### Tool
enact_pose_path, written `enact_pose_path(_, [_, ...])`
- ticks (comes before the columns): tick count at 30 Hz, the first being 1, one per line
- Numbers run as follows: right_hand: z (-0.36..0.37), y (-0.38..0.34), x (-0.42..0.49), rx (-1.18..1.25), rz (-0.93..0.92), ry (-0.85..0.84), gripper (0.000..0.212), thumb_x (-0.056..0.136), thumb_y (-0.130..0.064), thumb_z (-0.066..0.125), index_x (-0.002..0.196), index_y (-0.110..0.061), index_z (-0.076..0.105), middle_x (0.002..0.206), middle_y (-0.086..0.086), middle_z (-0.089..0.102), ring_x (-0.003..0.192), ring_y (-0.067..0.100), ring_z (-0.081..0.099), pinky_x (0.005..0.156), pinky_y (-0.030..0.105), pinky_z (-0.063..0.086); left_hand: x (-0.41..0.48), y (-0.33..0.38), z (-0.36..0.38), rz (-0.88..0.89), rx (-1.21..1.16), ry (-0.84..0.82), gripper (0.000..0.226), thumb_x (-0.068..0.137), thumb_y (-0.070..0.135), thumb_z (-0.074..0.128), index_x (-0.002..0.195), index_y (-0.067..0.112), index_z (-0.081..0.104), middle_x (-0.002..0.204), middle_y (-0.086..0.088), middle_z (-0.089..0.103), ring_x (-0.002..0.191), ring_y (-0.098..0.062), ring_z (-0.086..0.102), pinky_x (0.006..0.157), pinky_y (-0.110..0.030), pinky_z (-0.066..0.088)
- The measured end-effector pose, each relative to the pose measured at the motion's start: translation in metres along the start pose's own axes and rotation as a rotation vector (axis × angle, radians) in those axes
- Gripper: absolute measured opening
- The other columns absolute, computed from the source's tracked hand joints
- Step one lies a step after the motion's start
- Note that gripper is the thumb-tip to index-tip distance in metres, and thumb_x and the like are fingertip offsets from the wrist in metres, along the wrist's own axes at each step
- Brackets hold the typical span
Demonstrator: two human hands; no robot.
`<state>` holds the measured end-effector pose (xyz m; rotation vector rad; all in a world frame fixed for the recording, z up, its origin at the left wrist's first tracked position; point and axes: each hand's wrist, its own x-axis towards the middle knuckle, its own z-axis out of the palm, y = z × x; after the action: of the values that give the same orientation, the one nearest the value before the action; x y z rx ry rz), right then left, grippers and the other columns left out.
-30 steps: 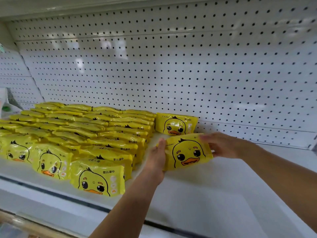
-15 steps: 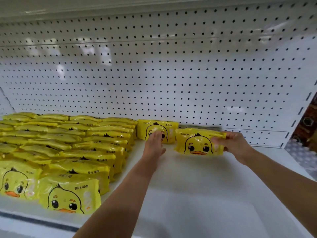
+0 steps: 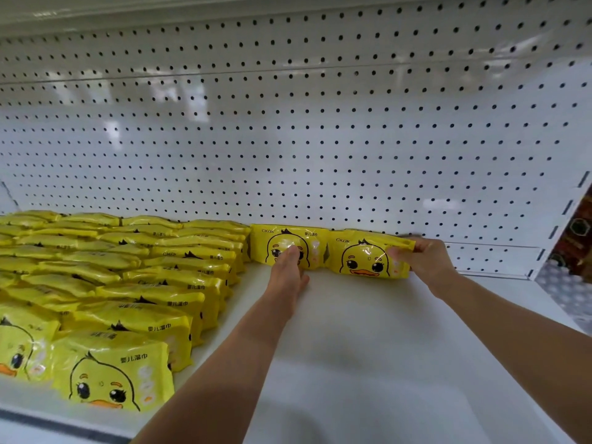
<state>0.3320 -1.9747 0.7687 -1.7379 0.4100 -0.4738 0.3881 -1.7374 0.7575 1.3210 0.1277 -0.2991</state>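
Two yellow duck-face wipe packs stand upright against the pegboard at the back of the white shelf (image 3: pixel 368 331). My right hand (image 3: pixel 423 261) grips the right end of the right pack (image 3: pixel 358 256), which touches the left pack (image 3: pixel 278 243). My left hand (image 3: pixel 288 274) presses straight fingers against the front of the left pack. Several rows of the same packs (image 3: pixel 128 283) fill the shelf's left side.
The white pegboard back wall (image 3: pixel 320 139) rises behind the packs. The shelf's right end has a slotted upright (image 3: pixel 557 229), with a patterned floor (image 3: pixel 567 290) beyond it. An upper shelf edge (image 3: pixel 224 14) runs overhead.
My right hand has carried the pack back to the pegboard and stood it beside the other pack. My left hand let go of it and moved onto the left pack.
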Motion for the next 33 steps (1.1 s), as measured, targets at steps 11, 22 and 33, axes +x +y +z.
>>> enact_pose_path(11, [0.007, -0.006, -0.009, -0.181, 0.077, 0.158, 0.017, 0.077, -0.019, 0.077, 0.091, -0.015, 0.069, 0.071, 0.002, 0.063, 0.067, 0.016, 0.057, 0.067, 0.031, 0.050, -0.014, 0.006, -0.001, -0.046, -0.050, 0.071, 0.016, 0.101, 0.025, 0.052, 0.086, 0.023, 0.054, 0.088, 0.001, 0.047, 0.083, -0.017, 0.050, 0.095, -0.042, 0.051])
enact_pose_path(22, [0.009, -0.022, -0.117, -0.132, 0.077, 0.313, 0.034, 0.083, -0.035, 0.072, 0.099, -0.006, 0.067, 0.088, 0.002, 0.063, 0.085, 0.016, 0.057, 0.078, 0.031, 0.045, -0.094, -0.003, -0.009, -0.166, -0.240, -0.125, 0.013, 0.102, 0.015, 0.050, 0.099, 0.003, 0.056, 0.100, -0.016, 0.061, 0.089, -0.030, 0.064, 0.070, -0.038, 0.057])
enact_pose_path(33, [-0.033, -0.011, -0.272, -0.079, 0.087, 0.394, 0.021, 0.091, -0.027, 0.065, 0.087, -0.007, 0.068, 0.073, 0.002, 0.063, 0.072, 0.016, 0.059, 0.067, 0.031, 0.048, -0.216, -0.035, 0.017, -0.257, -0.021, -0.494, 0.013, 0.099, 0.020, 0.052, 0.098, 0.011, 0.061, 0.096, -0.008, 0.069, 0.087, -0.024, 0.066, 0.078, -0.034, 0.055])
